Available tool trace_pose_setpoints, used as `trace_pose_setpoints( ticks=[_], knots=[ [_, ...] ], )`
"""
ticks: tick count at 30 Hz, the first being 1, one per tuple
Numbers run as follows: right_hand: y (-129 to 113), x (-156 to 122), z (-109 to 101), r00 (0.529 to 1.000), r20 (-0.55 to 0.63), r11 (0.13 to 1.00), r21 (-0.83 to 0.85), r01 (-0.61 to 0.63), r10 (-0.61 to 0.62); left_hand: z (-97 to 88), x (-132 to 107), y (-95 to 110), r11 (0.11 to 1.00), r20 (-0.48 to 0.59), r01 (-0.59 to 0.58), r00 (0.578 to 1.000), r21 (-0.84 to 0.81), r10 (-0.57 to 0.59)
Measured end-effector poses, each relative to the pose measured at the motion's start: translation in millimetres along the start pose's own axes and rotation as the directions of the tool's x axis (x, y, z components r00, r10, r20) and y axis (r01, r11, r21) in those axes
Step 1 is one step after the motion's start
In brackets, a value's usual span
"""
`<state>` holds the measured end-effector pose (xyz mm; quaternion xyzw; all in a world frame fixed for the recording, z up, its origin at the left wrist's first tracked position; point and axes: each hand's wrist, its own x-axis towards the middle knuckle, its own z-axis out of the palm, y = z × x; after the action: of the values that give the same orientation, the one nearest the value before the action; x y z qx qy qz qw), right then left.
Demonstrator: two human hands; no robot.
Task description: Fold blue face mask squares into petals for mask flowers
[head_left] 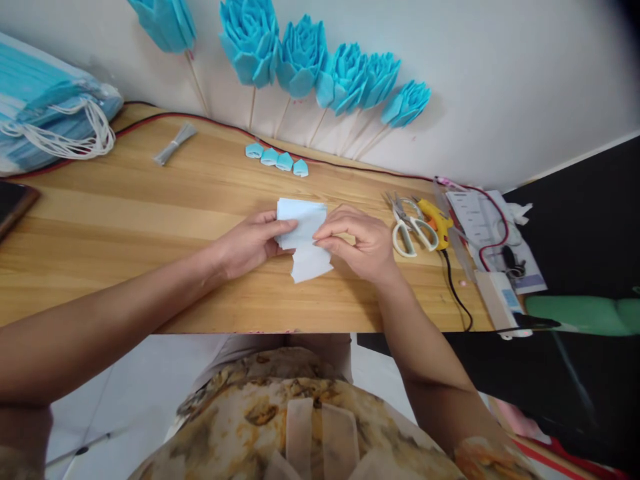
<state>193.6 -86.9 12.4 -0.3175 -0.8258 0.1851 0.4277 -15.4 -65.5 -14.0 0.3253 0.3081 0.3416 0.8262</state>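
Over the wooden table, my left hand grips a small stack of pale blue fabric pieces, thumb on top and fingers underneath. My right hand is at the stack's right edge, its thumb and fingertips pinched on the fabric. Below the stack hangs a paler piece with uneven edges; whether it is joined to the stack I cannot tell. Beyond my hands, several small folded blue petals lie in a row.
Blue fabric roses on sticks lean against the wall. White-handled scissors and a yellow glue gun lie at right, near a white power strip. Bagged face masks, a wire bundle and a phone are at left.
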Motion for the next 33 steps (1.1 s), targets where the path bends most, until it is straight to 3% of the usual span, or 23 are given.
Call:
trace_pose_setpoints(
  ticks=[5,17,28,33],
  knots=[
    [5.5,1.1,8.5,0.999,-0.011,0.967,-0.251,-0.048,0.047,2.1,-3.0,-1.3,0.999,0.092,-0.004,0.996,0.049,-0.001],
    [16.1,-2.6,12.7,0.997,0.004,0.896,-0.44,-0.064,0.073,-3.9,0.3,-8.1,1.0,0.172,-0.012,0.985,0.026,0.007],
    [16.3,-2.8,13.4,0.997,-0.054,0.916,-0.396,-0.064,0.046,4.2,-3.0,-2.1,1.0,0.148,-0.018,0.989,0.024,0.015],
    [11.4,-0.9,2.0,0.999,-0.037,0.97,-0.241,-0.014,0.005,-1.5,1.4,-3.2,0.999,0.086,-0.017,0.996,-0.03,0.019]
  ],
)
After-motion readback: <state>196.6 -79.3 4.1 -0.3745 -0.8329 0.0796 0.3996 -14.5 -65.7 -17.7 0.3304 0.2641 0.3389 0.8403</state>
